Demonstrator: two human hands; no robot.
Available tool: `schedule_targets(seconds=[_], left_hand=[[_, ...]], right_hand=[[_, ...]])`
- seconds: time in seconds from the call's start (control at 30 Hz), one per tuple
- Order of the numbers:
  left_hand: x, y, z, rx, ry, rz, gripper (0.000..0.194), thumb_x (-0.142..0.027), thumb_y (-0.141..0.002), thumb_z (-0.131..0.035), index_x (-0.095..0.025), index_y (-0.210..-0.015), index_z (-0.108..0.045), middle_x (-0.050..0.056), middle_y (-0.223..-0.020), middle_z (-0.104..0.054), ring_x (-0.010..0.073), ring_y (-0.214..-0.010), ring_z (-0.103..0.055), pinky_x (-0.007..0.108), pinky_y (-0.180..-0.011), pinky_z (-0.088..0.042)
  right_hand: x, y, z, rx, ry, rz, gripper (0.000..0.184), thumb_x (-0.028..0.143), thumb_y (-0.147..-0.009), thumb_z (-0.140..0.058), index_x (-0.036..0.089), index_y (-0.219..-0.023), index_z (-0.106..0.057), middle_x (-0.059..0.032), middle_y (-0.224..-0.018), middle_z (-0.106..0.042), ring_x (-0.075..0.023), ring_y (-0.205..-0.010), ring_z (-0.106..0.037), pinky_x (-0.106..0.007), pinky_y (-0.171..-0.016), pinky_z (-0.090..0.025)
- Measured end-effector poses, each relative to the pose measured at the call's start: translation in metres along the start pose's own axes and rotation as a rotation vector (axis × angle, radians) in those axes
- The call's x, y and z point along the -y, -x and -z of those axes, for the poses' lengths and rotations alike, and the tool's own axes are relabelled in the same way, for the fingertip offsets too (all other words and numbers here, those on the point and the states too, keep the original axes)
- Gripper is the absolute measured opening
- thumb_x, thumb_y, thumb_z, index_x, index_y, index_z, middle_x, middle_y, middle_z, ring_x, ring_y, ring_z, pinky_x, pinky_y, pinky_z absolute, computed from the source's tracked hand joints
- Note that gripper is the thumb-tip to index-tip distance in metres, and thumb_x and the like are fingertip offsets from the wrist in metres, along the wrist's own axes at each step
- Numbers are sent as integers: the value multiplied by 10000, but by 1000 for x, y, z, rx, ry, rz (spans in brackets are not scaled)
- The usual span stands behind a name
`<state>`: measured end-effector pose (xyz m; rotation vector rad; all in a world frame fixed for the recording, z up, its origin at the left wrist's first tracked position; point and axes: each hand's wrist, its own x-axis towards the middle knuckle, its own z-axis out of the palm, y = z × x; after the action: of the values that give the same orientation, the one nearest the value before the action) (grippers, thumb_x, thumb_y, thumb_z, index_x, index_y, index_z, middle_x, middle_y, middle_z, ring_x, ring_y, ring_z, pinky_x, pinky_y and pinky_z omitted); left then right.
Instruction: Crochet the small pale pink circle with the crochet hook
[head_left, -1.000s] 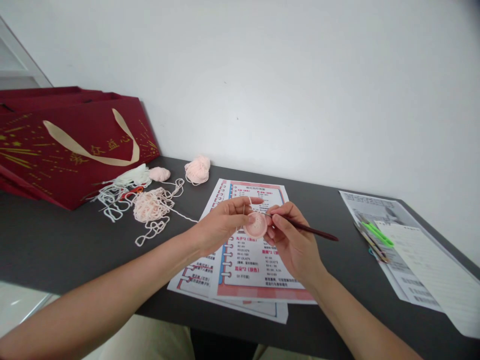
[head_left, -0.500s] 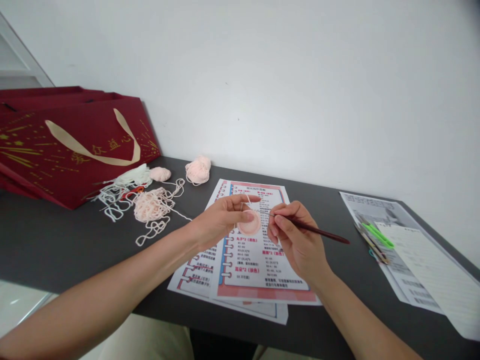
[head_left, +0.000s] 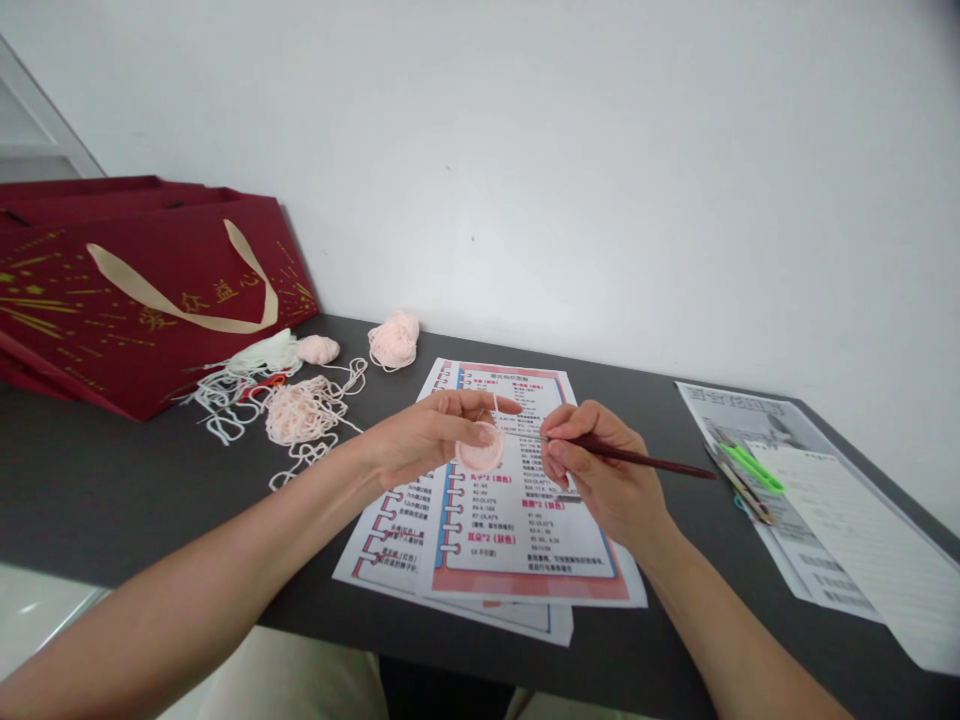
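Between thumb and fingers, my left hand (head_left: pixel 427 430) pinches a small round piece of pale pink crochet (head_left: pixel 480 452). A strand of yarn loops over its outstretched index finger. My right hand (head_left: pixel 600 465) grips a crochet hook (head_left: pixel 652 461) with a dark brown handle, its thin metal shaft pointing left to the top edge of the crochet piece. Whether the tip sits inside a stitch is too small to tell. Both hands are above printed pattern sheets (head_left: pixel 525 585). A tangled heap of pink yarn (head_left: pixel 300 410) lies left of my left hand.
Dark red gift bags (head_left: pixel 150 300) stand at the back left by the wall. Near them are a pink yarn ball (head_left: pixel 394 340), a smaller pink bundle (head_left: pixel 318 349) and white yarn (head_left: pixel 259 360). At right, green-handled snips (head_left: pixel 754 468) rest on papers (head_left: pixel 847 520).
The crochet piece has shifted slightly left with my left hand. My right hand has drawn the hook a little to the right, widening the gap between my hands.
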<state>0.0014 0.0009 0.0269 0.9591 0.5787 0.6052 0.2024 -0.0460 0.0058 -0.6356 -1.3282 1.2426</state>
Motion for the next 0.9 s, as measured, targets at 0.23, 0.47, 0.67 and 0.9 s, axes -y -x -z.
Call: schedule_targets(seconds=[0.23, 0.47, 0.67, 0.9], left_hand=[[-2, 1, 3, 36, -36, 36, 389, -137, -665, -721, -114, -1049, -663, -15, -651, -559, 91, -578, -516, 239, -571, -360], [-1, -1, 4, 9, -30, 4, 361, -117, -685, -699, -115, -1044, -667, 8, -684, -596, 108, -618, -547, 239, -587, -385], [-2, -1, 5, 24, -15, 46, 326, -123, -669, -708, -108, -994, -685, 7, -671, -597, 96, -578, -534, 230, -557, -378], [9, -2, 0, -10, -162, -93, 314, -165, -716, -700, -154, -1028, -675, -19, -672, -587, 90, -615, -524, 242, -635, -371]], right_hand=[[2, 1, -5, -15, -41, -26, 82, 149, -801, -663, 226, -794, -636, 13, -834, -569, -66, -518, -496, -234, -449, -337], [-1, 4, -4, -19, 107, 30, 120, 122, -813, -640, 241, -826, -636, 2, -893, -567, -74, -539, -513, -249, -466, -384], [5, 3, 1, 16, 111, -27, 97, 130, -793, -661, 224, -793, -640, 4, -831, -583, -81, -537, -496, -254, -474, -367], [5, -3, -7, -85, -289, -266, 107, 149, -751, -666, 191, -690, -589, 15, -676, -605, -64, -469, -420, -197, -411, -290]])
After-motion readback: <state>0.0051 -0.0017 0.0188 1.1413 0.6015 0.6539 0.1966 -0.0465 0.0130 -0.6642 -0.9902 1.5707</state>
